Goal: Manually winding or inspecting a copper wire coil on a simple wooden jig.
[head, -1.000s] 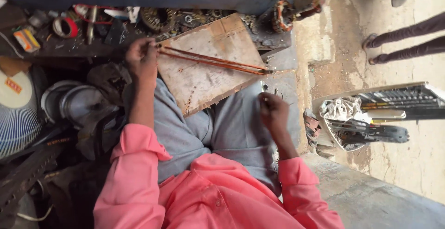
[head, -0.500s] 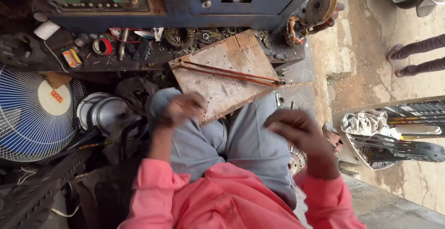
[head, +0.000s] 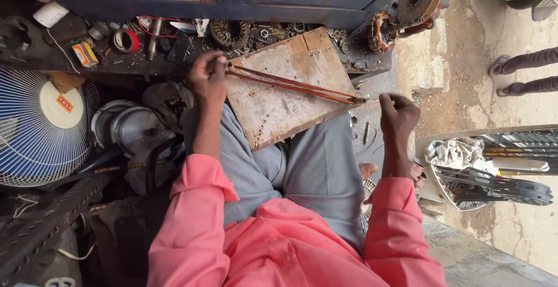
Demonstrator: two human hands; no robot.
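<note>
- Desk [head: 145, 66]: dark, crowded bench along the top of the view, with a tape roll [head: 126, 40], a motor winding [head: 229, 31] and small metal parts. A blue fan guard [head: 40, 127] stands to the left.
- Wooden board [head: 285, 89]: rests tilted across the person's lap, its far edge against the desk. It is the work surface; judged best kept steady on the knees.
- Copper wire bundle [head: 293, 85]: long loop of reddish strands stretched across the board, from upper left to the right edge.
- Left hand [head: 208, 78]: grip clenched on the left end of the bundle, pinning it at the board's corner.
- Right hand [head: 400, 112]: closed in a fist just beyond the bundle's right end (whether a strand runs into it, cannot tell).
- Judgement: even tension from both ends should keep strands parallel; slack would likely let them cross or kink.
</note>
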